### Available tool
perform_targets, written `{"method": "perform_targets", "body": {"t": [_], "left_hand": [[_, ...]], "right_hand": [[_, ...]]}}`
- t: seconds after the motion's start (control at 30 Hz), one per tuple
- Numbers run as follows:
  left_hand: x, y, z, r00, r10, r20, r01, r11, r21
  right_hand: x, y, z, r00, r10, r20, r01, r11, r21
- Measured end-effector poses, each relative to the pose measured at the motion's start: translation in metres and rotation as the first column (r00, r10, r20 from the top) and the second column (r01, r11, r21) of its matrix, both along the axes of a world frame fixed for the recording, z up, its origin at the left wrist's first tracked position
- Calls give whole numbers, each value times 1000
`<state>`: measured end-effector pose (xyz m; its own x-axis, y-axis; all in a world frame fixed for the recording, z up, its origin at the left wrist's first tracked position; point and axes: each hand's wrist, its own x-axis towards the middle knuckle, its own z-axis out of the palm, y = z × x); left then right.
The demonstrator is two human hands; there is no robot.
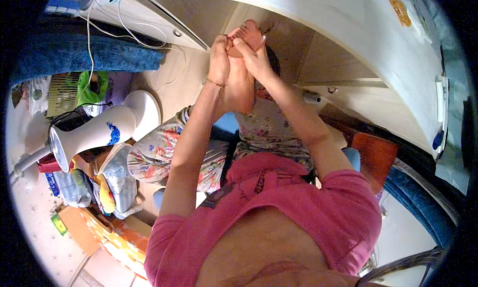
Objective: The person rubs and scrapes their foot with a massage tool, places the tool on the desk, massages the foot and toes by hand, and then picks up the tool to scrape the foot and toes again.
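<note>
Both my arms reach forward from my pink shirt point(279, 207). My left hand point(219, 58) and my right hand point(257, 59) are clasped around a bare foot point(240, 85) of another person, one hand on each side of it. The foot points away from me, and its toes point(247, 30) show above my fingers. That person wears floral clothing point(264, 130) and sits low in front of me, mostly hidden behind the foot and my forearms.
A white appliance with a blue flower print point(94, 132) stands at the left above bags and clutter point(112, 182). White cables point(132, 35) run over white drawers point(164, 23). An orange stool point(374, 155) and a blue chair point(418, 200) are at the right.
</note>
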<state>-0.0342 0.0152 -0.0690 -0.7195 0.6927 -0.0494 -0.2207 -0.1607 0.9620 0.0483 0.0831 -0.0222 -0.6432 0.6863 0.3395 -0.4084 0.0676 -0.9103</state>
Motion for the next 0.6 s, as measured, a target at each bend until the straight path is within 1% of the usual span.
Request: {"method": "perform_targets", "body": {"t": [0.03,0.07,0.1,0.13,0.17,0.2,0.23,0.3,0.33,0.4,0.43,0.47,0.5,0.53,0.57,0.6], "left_hand": [[4,1,19,1000,4,-29,-5,1000,-16],[15,-2,39,995,34,-91,-44,994,-101],[23,-5,58,986,59,-154,-88,979,-186],[22,-6,57,981,57,-186,-89,982,-168],[21,-8,53,974,56,-218,-90,984,-151],[22,-9,54,967,53,-248,-89,987,-135],[24,-10,55,972,66,-224,-97,987,-130],[29,-11,61,997,53,-57,-57,996,-67],[29,-9,63,999,44,24,-44,999,-27],[25,-5,48,985,79,-156,-80,997,0],[23,-5,41,965,96,-243,-95,995,13],[21,-6,34,956,93,-278,-99,995,-7],[21,-8,37,946,90,-313,-103,994,-24],[21,-9,40,933,88,-349,-107,994,-36],[23,-10,44,936,81,-342,-112,991,-72],[25,-12,50,937,76,-340,-116,988,-98]], "right_hand": [[-2,-4,1,1000,-19,-16,17,994,-105],[-3,-7,1,999,-39,-29,32,977,-210],[-6,-4,0,993,-83,-85,32,877,-480],[-6,-3,-1,993,-93,-69,44,852,-522],[-7,0,-7,996,-84,11,84,958,-275],[-6,2,-9,991,-99,92,100,995,-8],[-5,3,-11,999,-37,36,41,993,-112],[-1,3,-10,994,67,-90,-91,947,-307],[0,4,-7,999,0,-46,-17,930,-368],[0,2,-3,991,-121,54,132,869,-477],[-3,-2,-2,991,-95,-89,31,834,-551],[-2,-3,0,995,-101,-2,92,913,-397],[1,-5,5,989,-122,83,138,965,-225],[3,-6,11,975,-159,158,166,985,-37],[4,-9,18,967,-207,150,199,978,70],[-1,-9,7,939,-322,124,297,937,183]]}}
